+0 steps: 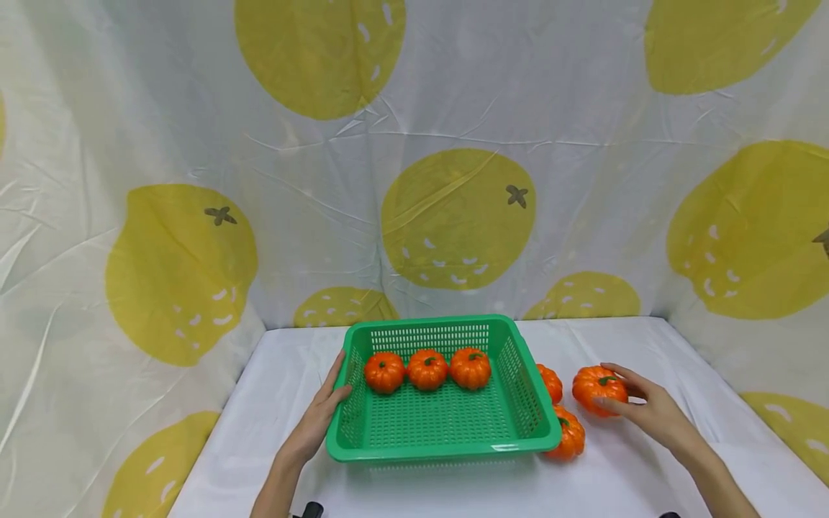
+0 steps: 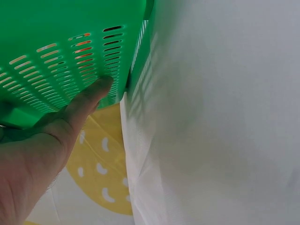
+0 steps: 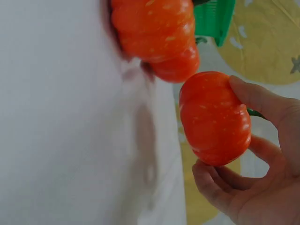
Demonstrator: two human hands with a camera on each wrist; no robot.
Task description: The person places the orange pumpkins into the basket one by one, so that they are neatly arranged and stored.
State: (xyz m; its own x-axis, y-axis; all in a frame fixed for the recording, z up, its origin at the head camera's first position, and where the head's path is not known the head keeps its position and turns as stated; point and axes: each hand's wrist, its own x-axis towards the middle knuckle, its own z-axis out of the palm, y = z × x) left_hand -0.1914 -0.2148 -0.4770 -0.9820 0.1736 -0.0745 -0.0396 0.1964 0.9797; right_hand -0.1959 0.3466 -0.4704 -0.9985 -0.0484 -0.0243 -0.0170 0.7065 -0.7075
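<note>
My left hand (image 1: 314, 421) holds the left side of a green plastic basket (image 1: 447, 452), thumb over the rim. In the left wrist view, an extended finger (image 2: 89, 98) lies along the slotted outer wall. Three small orange pumpkins (image 1: 427, 370) sit in a row toward the basket's back. My right hand (image 1: 654, 410) grips another orange pumpkin (image 1: 597, 388) between thumb and fingers, right of the basket. The right wrist view shows this pumpkin (image 3: 215, 119) raised off the tabletop, its green stem partly behind the thumb.
Two more pumpkins, a front one (image 1: 568, 434) and a back one (image 1: 551, 383), lie against the basket's right side, partly hidden by it. White cloth covers the table (image 1: 622, 475). A lemon-print curtain (image 1: 324, 237) encloses the back and sides.
</note>
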